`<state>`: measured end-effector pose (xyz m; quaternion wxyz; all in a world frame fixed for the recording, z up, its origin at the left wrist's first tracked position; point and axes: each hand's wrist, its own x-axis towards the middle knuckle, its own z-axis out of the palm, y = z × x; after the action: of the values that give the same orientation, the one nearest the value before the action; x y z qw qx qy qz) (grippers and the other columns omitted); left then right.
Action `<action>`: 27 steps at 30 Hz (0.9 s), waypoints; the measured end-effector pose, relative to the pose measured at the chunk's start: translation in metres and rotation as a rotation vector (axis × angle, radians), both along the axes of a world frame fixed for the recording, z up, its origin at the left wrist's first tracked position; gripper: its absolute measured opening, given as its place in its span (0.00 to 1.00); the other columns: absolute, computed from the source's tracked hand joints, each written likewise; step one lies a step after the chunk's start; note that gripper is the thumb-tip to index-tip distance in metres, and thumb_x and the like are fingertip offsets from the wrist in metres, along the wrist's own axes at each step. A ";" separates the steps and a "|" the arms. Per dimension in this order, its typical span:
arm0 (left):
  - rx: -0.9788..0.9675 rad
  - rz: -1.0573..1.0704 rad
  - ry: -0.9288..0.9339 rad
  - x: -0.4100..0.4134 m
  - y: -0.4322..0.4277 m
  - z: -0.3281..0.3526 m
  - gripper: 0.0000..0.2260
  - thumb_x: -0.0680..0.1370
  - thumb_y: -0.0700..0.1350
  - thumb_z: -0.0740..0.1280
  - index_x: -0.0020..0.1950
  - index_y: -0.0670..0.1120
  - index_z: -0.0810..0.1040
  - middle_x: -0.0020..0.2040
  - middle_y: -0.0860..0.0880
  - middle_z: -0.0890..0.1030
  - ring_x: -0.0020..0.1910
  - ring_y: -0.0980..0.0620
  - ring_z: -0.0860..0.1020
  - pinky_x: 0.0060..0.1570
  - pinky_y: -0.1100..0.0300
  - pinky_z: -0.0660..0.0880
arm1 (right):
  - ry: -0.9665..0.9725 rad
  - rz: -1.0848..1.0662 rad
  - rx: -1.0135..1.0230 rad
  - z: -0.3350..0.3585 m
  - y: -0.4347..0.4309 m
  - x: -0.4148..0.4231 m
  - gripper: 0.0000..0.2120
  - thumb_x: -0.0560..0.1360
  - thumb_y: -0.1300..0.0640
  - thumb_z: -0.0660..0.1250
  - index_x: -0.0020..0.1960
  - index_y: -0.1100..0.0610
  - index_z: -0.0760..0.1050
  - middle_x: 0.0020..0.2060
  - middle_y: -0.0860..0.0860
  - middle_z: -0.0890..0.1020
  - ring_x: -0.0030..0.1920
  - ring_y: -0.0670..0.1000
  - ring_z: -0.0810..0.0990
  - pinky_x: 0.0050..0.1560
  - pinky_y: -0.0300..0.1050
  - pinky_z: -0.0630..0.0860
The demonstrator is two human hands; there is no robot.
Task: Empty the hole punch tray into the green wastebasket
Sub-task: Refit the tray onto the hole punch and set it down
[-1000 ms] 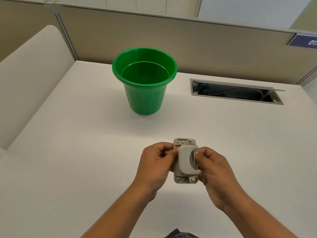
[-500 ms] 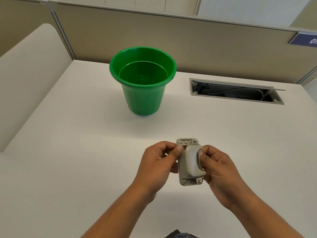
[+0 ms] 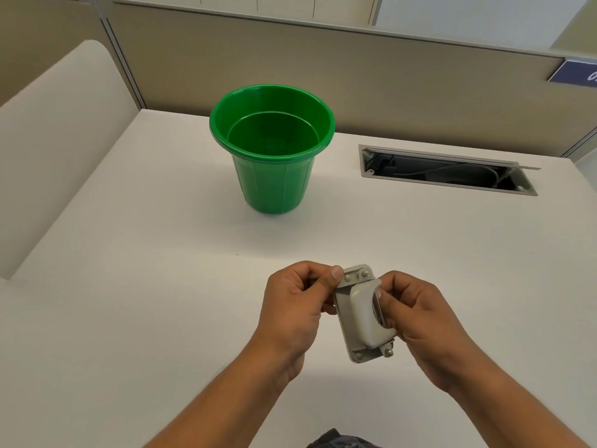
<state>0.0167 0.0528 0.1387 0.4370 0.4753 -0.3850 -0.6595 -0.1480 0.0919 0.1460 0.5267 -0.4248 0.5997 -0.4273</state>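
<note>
A grey hole punch (image 3: 363, 313) is held a little above the white desk, near its front middle, tilted with its far end leaning left. My left hand (image 3: 295, 305) pinches its left edge near the far end with thumb and fingers. On its right side, my right hand (image 3: 416, 321) grips it, fingers tucked under the lever. The underside tray is hidden from view. The green wastebasket (image 3: 274, 185) stands upright farther back on the desk, left of centre, its inside looking empty.
A rectangular cable opening (image 3: 449, 171) with wires inside is set into the white desk (image 3: 145, 286) at the back right. Beige partition walls (image 3: 387, 79) close off the back, and a white panel (image 3: 55, 140) stands at the left.
Both hands have turned the hole punch, so its near end now swings right and it tilts more onto its side. The wastebasket has not moved.
</note>
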 end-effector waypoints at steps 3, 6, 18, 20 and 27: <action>0.033 -0.049 0.015 0.004 0.001 0.000 0.08 0.76 0.45 0.70 0.37 0.44 0.82 0.34 0.47 0.83 0.31 0.53 0.79 0.34 0.63 0.76 | -0.037 0.012 0.011 0.005 -0.004 -0.004 0.16 0.79 0.65 0.64 0.35 0.56 0.79 0.28 0.47 0.79 0.27 0.44 0.73 0.28 0.32 0.69; 0.114 -0.228 0.062 0.013 -0.001 0.002 0.15 0.73 0.54 0.72 0.44 0.41 0.83 0.37 0.45 0.84 0.34 0.52 0.81 0.39 0.60 0.79 | -0.075 0.065 0.054 0.015 -0.009 -0.008 0.10 0.73 0.57 0.69 0.34 0.56 0.81 0.28 0.49 0.80 0.28 0.45 0.74 0.28 0.33 0.71; 0.269 0.004 0.254 0.019 0.004 -0.007 0.16 0.68 0.51 0.73 0.49 0.40 0.86 0.42 0.44 0.86 0.32 0.54 0.81 0.36 0.63 0.80 | -0.589 -0.018 0.259 0.011 0.001 -0.013 0.16 0.72 0.55 0.70 0.55 0.64 0.83 0.49 0.61 0.87 0.43 0.55 0.87 0.38 0.43 0.84; 0.279 0.061 0.261 0.019 0.006 -0.008 0.14 0.69 0.50 0.72 0.47 0.42 0.86 0.42 0.45 0.87 0.33 0.54 0.82 0.36 0.63 0.80 | -0.524 0.039 0.215 0.008 0.006 -0.013 0.17 0.71 0.60 0.71 0.59 0.63 0.82 0.54 0.61 0.86 0.51 0.56 0.86 0.43 0.42 0.83; 0.217 0.150 0.242 0.013 0.013 -0.005 0.13 0.66 0.52 0.74 0.44 0.45 0.87 0.47 0.43 0.87 0.40 0.52 0.85 0.37 0.64 0.79 | -0.290 -0.047 0.073 0.007 0.011 -0.006 0.16 0.69 0.62 0.72 0.57 0.60 0.83 0.51 0.59 0.87 0.51 0.57 0.87 0.43 0.39 0.82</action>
<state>0.0297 0.0661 0.1335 0.4740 0.4644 -0.2197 -0.7151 -0.1542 0.1031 0.1529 0.6128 -0.3250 0.5421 -0.4744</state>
